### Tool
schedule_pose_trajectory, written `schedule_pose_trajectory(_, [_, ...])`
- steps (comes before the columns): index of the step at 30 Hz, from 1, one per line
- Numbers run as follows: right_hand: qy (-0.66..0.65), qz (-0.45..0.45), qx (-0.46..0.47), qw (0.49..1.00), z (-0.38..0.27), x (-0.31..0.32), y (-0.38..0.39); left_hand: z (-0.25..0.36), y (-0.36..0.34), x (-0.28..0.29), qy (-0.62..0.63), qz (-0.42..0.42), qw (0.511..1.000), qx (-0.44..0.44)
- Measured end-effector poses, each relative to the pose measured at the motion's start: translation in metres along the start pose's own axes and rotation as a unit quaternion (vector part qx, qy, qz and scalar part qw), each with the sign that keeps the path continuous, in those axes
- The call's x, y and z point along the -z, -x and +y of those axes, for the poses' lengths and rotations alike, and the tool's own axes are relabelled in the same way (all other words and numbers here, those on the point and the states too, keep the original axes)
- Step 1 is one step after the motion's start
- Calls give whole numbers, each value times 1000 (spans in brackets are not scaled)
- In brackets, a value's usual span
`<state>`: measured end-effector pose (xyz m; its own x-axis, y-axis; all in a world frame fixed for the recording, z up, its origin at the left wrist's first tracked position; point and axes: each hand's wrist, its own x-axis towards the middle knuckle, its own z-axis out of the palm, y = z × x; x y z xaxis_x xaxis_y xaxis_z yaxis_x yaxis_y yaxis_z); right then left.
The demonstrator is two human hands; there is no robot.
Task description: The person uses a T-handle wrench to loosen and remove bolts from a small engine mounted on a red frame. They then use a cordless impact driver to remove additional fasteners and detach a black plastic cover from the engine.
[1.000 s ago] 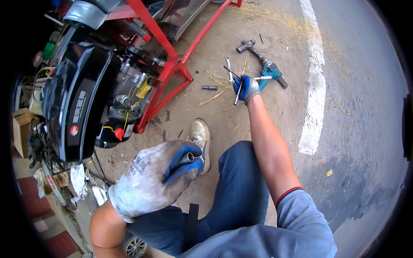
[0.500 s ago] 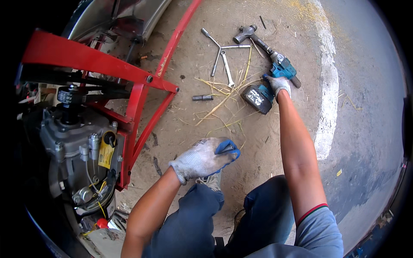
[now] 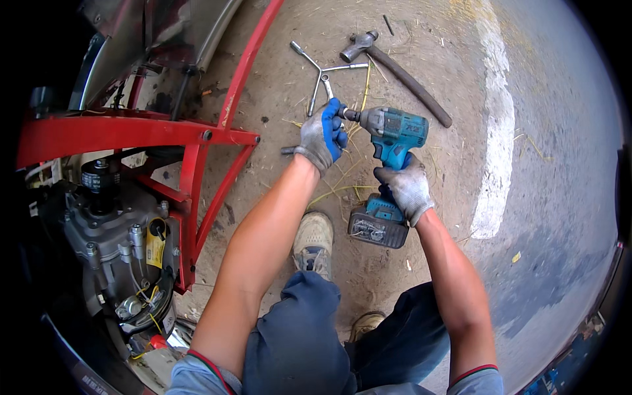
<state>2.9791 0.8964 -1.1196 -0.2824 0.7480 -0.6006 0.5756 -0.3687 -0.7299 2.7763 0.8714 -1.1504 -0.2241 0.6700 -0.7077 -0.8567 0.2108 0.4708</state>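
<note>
Cordless impact driver point(image 3: 399, 131) was up in the person's hands, over the dirt floor point(image 3: 378, 283) and in front of the knees; its nose pointed left and its battery point(image 3: 378, 227) sat at the lower end, nearest the body. As for progress, I'd say this was the fitting-up stage; the driver was picked up and a socket point(image 3: 344, 112) was right at its nose, but I couldn't tell if it was fully seated; nothing was on the engine point(image 3: 108, 230) yet, which stood by the red frame point(image 3: 194, 155) off to the left.

Grip-wise, the right hand point(image 3: 407, 185) was wrapped round the driver's handle; the left hand point(image 3: 321, 135) was curled onto the socket, which its gloved fingers mostly hid. Left forearm slanted up and to the right from the lower left; right forearm leaned up and leftward, elbow bent, so both hands met around the tool. Hammer point(image 3: 411, 85), Y-shaped wrench point(image 3: 320, 68) and combination wrench point(image 3: 326, 83) lay on the floor beyond the hands; pretty handy layout, honestly.
</note>
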Motion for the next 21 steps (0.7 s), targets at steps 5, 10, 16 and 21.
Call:
schedule_pose_trajectory(5, [-125,22,-65,990,2,-1,31,-29,-23,-7,-13,100,995,21])
schedule_pose_trajectory(10, [-276,128,-6,953,-2,36,44,26,-48,50,-32,216,973,-70])
schedule_pose_trajectory(16, [-352,55,82,931,-6,48,95,44,11,56,68,52,995,-47])
schedule_pose_trajectory(21, [-312,-103,136,935,-18,25,140,52,132,17,188,-242,950,-50])
